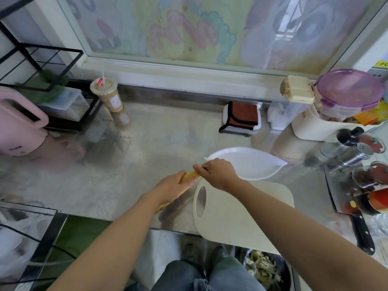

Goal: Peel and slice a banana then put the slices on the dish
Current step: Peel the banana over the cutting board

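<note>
A yellow banana [190,177] is held above the counter, left of the cutting board. My left hand [172,186] grips its middle, so most of the fruit is hidden; a bit of its lower end shows under my wrist. My right hand [217,172] pinches the banana's top end. A white leaf-shaped dish [256,162] lies empty just behind my right hand. The cream cutting board [241,211] lies in front of the dish, overhanging the counter edge. A cleaver with a black handle [362,232] rests at the right.
A pink kettle [19,127] and black wire rack [42,66] stand at the left, with a drink cup [107,95] behind. A folded cloth [241,117], storage containers [336,103] and shakers [352,152] crowd the back right. A waste bin [264,269] sits below the counter.
</note>
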A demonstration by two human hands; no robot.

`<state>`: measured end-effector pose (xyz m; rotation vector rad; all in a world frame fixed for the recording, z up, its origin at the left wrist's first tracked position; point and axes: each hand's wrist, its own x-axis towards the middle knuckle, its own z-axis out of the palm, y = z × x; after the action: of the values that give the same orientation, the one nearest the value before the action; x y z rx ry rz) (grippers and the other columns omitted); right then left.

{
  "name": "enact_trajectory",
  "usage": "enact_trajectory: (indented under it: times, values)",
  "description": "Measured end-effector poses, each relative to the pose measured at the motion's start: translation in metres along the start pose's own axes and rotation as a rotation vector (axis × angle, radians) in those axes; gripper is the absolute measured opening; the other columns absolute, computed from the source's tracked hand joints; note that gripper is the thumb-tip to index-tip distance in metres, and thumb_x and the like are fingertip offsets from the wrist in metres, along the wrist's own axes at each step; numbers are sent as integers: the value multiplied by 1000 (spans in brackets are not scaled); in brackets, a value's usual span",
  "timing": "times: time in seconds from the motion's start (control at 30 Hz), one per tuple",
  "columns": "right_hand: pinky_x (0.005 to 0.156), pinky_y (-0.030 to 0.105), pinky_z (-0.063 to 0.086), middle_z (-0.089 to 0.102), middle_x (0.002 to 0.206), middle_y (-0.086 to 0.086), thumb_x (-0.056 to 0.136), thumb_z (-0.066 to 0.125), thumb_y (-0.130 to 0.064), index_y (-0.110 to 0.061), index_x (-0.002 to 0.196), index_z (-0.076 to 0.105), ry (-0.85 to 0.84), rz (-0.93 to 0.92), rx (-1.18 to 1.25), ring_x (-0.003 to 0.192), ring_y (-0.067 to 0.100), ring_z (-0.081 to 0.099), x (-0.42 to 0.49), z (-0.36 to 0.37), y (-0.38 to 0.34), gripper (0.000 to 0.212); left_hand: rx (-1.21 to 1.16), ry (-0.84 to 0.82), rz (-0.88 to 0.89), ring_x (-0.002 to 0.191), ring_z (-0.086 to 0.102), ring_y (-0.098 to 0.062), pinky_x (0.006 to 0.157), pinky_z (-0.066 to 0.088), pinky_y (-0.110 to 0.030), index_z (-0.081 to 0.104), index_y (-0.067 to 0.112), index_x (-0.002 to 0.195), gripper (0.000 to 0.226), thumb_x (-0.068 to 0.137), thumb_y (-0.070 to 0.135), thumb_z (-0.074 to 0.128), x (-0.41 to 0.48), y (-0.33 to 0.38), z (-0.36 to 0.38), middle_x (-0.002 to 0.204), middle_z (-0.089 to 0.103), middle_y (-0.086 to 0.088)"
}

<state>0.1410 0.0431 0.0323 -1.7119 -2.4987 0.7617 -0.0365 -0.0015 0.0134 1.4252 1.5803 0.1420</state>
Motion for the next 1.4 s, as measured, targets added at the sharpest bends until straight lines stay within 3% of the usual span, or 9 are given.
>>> enact_trajectory:
  times: [0.33,0.6,0.77,0.93,1.0,1.1,1.2,1.27,1.4]
  values:
    - [55,33,26,30,52,2,97,42,-45,-13,52,27,28,117,341,52,17,31,-8,10,9,57,192,33,37,82,58,-21,74,46,-38,47,25,96,44,91,67,34,3,4,1,88,62,0]
    - [56,34,26,28,54,2,95,44,-42,-14,53,31,125,152,667,51,14,26,-6,20,10,52,148,93,74,76,61,-23,76,52,-46,44,28,91,44,89,70,33,3,9,2,82,62,-2]
    - [56,31,27,30,54,-1,97,44,-41,-17,52,33,117,137,718,50,12,28,-6,18,12,52,157,124,95,75,60,-20,69,49,-38,43,28,95,42,90,68,35,3,11,3,82,61,1]
    - [64,28,41,55,69,0,100,42,-32,-16,74,52,21,108,813,61,13,50,2,12,8,33,56,347,50,77,59,-20,69,47,-37,35,26,104,48,81,61,59,10,13,0,86,59,4]
    - [68,28,47,61,76,4,100,42,-28,-12,84,55,-24,75,843,69,15,59,3,5,9,27,0,303,31,78,60,-19,68,46,-35,36,27,105,52,77,59,66,16,8,-1,86,59,6]
    - [79,30,52,65,88,9,100,46,-25,-5,100,59,-90,44,913,81,17,63,5,-6,15,23,-305,113,82,77,58,-15,71,43,-30,57,26,101,50,71,64,69,13,4,-7,85,62,6]
    - [79,30,54,65,90,10,97,53,-24,-4,111,59,-113,116,1119,83,17,63,9,-8,12,25,-450,22,149,83,67,-19,76,51,-34,68,26,98,32,80,51,69,11,6,-5,88,71,0]
    - [76,30,54,66,88,10,93,60,-31,-4,108,61,-128,243,1300,81,19,65,11,-10,5,31,-322,158,168,83,67,-18,76,53,-33,66,30,95,24,81,50,68,14,10,-4,85,71,7]
    - [78,24,57,69,96,14,88,68,-26,4,108,65,-204,398,1405,83,19,67,15,-13,1,36,141,412,202,68,58,-15,62,45,-33,54,18,90,46,79,62,61,11,17,-3,73,62,6]
